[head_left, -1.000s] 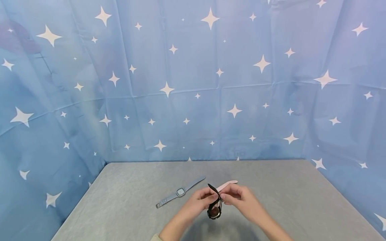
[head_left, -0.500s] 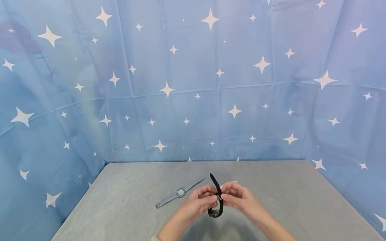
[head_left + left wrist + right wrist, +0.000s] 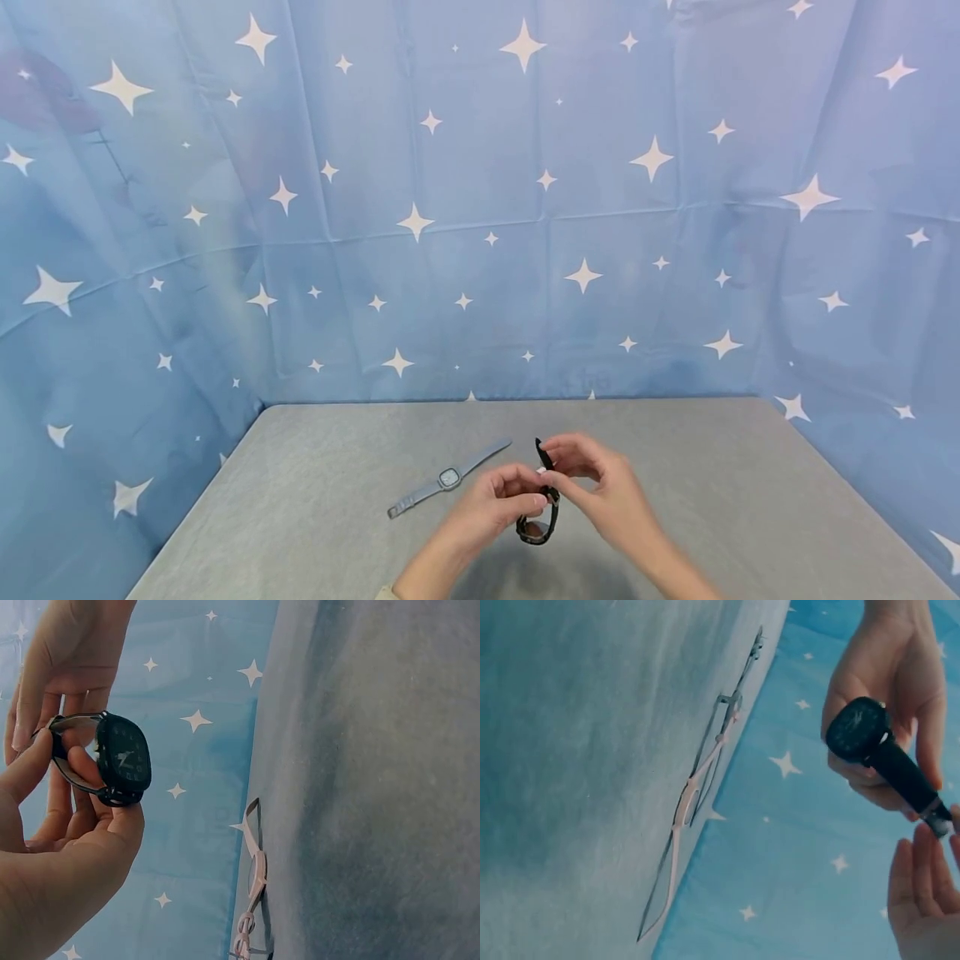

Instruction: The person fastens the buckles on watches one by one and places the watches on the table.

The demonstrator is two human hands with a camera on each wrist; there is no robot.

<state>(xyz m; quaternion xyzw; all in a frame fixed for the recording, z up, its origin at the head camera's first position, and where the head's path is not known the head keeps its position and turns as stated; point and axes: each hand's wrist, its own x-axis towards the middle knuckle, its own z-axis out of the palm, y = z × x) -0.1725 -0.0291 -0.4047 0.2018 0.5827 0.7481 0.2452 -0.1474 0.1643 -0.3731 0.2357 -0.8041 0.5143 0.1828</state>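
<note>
A black wristwatch (image 3: 534, 535) hangs in a loop between the two hands in the head view, its case lowest and held above the table. My left hand (image 3: 486, 510) grips its strap near the buckle; in the left wrist view the dial (image 3: 126, 757) faces the table side. My right hand (image 3: 602, 485) pinches the strap's free end (image 3: 543, 454), which points up past the buckle. The right wrist view shows the black band (image 3: 901, 776) running from the case to the fingertips. The buckle itself is partly covered by fingers.
A blue-grey watch (image 3: 449, 478) lies stretched out on the grey table (image 3: 322, 467), left of the hands. A pink watch (image 3: 257, 874) lies behind the hands, hidden by them in the head view. A blue star-print cloth (image 3: 480, 317) hangs behind the table.
The black strap's tip first rose higher out of the buckle, then dropped back as the right fingers moved up over it. The pink strap end has become covered by the right hand.
</note>
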